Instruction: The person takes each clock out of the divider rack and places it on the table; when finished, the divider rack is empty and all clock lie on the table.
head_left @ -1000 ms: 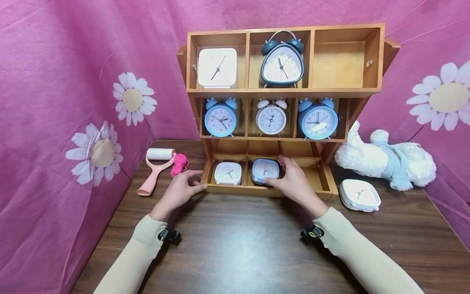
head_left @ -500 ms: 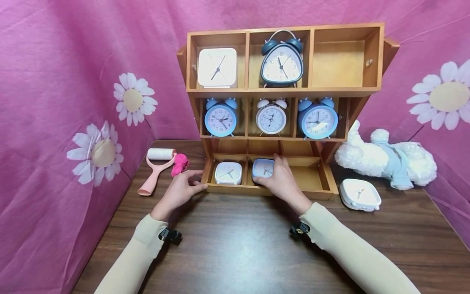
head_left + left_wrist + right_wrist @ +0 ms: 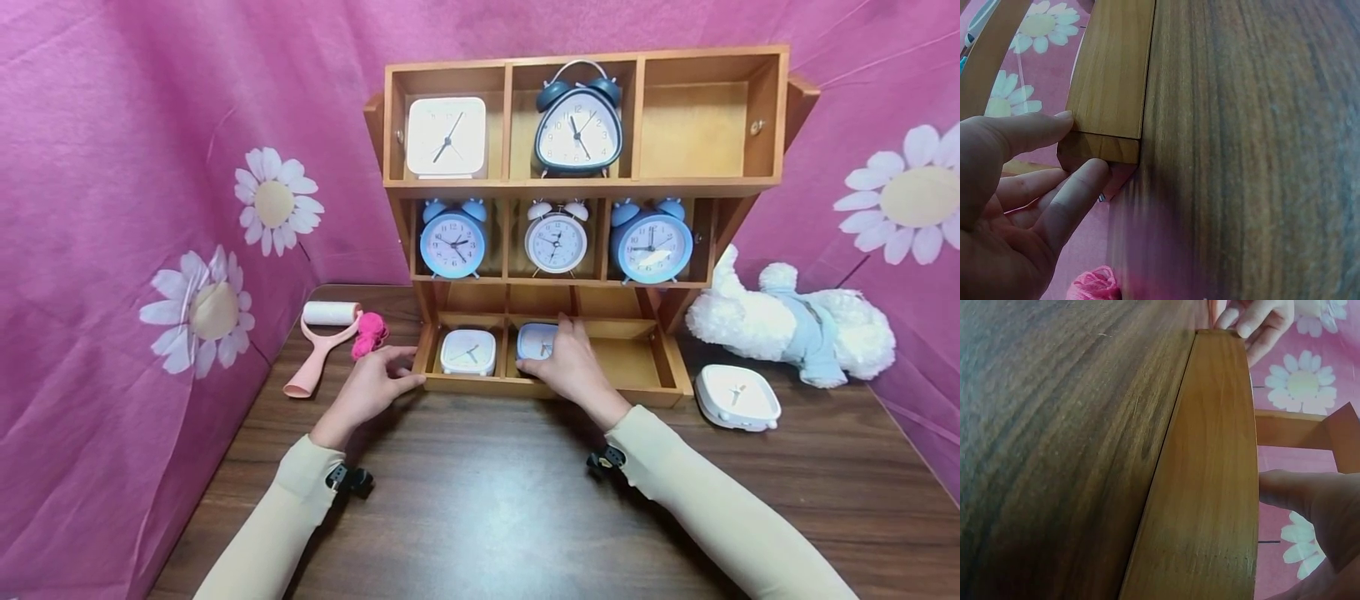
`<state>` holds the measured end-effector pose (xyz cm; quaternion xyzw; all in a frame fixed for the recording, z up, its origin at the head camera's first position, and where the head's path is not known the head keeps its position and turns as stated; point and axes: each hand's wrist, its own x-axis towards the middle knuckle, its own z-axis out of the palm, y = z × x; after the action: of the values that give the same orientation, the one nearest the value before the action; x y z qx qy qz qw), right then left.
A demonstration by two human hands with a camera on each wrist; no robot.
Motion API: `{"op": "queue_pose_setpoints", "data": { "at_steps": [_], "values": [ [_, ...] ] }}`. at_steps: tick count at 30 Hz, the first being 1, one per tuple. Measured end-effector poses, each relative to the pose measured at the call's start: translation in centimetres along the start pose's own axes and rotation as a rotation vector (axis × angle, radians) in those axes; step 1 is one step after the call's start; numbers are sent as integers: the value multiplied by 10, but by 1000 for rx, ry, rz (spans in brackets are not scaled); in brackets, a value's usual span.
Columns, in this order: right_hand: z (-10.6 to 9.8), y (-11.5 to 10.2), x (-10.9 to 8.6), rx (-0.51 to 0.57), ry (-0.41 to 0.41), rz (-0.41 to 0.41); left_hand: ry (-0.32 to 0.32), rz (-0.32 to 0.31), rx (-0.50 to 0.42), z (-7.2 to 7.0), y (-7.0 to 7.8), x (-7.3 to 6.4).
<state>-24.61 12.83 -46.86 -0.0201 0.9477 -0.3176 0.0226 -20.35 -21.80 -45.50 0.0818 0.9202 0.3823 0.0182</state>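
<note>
- Left hand: thumb and fingers grasping the front left corner of the wooden shelf, at its bottom tier
- Right hand: grasping the blue square clock, thumb at its front, fingers toward its back; palm over the clock's right part
- Blue square clock: in the bottom tier, just right of the divider, face tilted upward, partly hidden
- Small white clock: bottom tier, left compartment
- Middle tier, left to right: light blue bell clock, white bell clock, larger blue bell clock; all upright
- Top tier: square white clock at the left end; dark green clock in the middle
- Tabletop, far left corner: pink lint roller, pink yarn touching it
- Tabletop, far right corner: plush toy, lying; loose white clock nearer the shelf's right end
</note>
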Motion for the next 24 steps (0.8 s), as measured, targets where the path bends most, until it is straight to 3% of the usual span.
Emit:
{"op": "queue_pose_setpoints", "data": {
  "at_steps": [1,5,8,15,21,24],
  "values": [
    [6,10,6,-2,7,-18,-1,0,0,0,0,0],
    [4,7,3,-13,6,-45,0,2,0,0,0,0],
    [-14,-19,-14,-28,-15,-39,3,2,-2,0,0,-1],
    [18,23,19,-105,35,-98,2,-3,-4,1,-1,0],
    [4,4,9,-119,-11,-79,7,-3,-7,0,-1,1],
    [11,10,11,-118,12,-92,3,-4,-9,0,-1,0]
  ]
}}
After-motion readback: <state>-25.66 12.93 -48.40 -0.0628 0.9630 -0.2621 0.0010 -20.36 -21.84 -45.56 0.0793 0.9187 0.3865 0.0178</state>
